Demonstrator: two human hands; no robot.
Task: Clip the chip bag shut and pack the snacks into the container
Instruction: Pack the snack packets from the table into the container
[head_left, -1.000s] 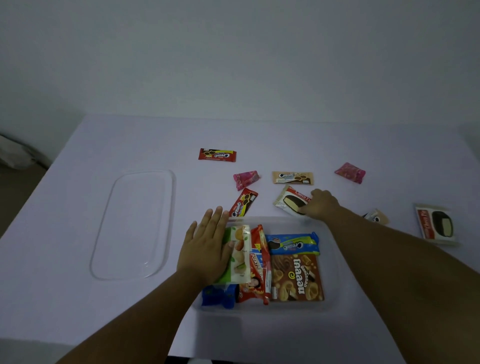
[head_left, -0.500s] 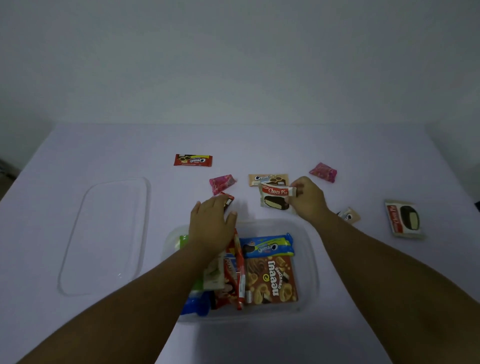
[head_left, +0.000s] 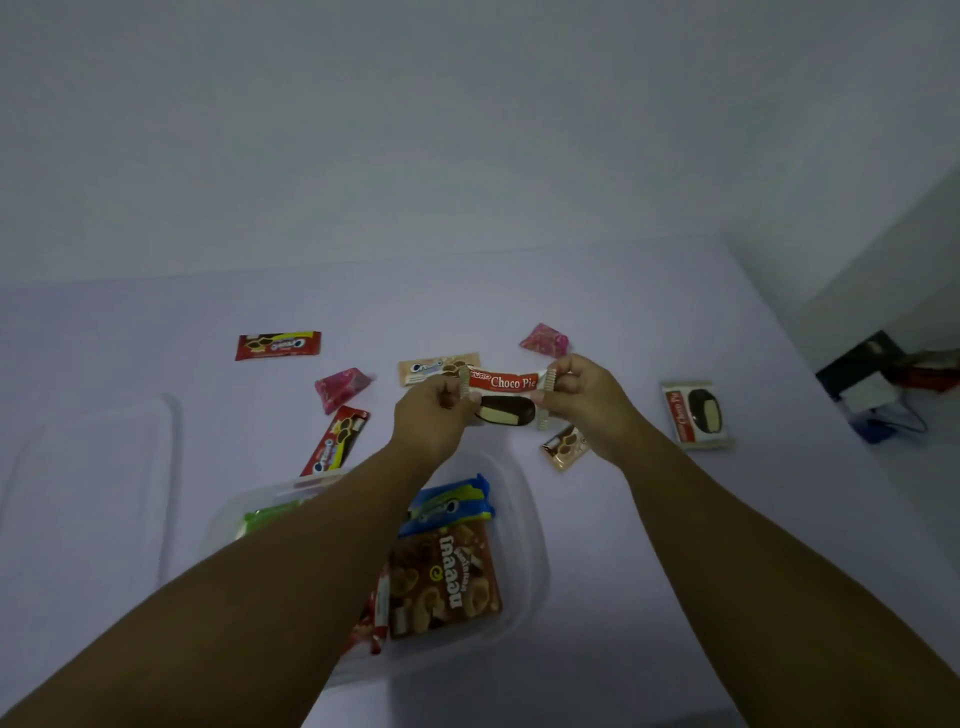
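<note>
A Choco Pie packet (head_left: 506, 397) is held in the air above the table, just beyond the clear container (head_left: 524, 551). My left hand (head_left: 431, 415) pinches its left end and my right hand (head_left: 587, 397) pinches its right end. Inside the container lie a brown snack bag (head_left: 447, 582), a blue cookie pack (head_left: 449, 504), a green pack (head_left: 265, 517) and a red pack (head_left: 376, 618), partly hidden by my left forearm. Loose on the table are a second Choco Pie (head_left: 696, 415), two red cookie packs (head_left: 278, 345) (head_left: 335, 441), a beige cookie pack (head_left: 431, 366), two pink packets (head_left: 340, 387) (head_left: 545, 340) and a small tan packet (head_left: 563, 444).
The container's clear lid (head_left: 88, 478) lies flat at the left. The table's right edge runs diagonally, with dark items (head_left: 878, 384) on the floor beyond it. A plain wall stands behind the table.
My right hand lifted the Choco Pie off the table. My left hand left the packs in the container and took hold of the packet's other end. The camera tilted left.
</note>
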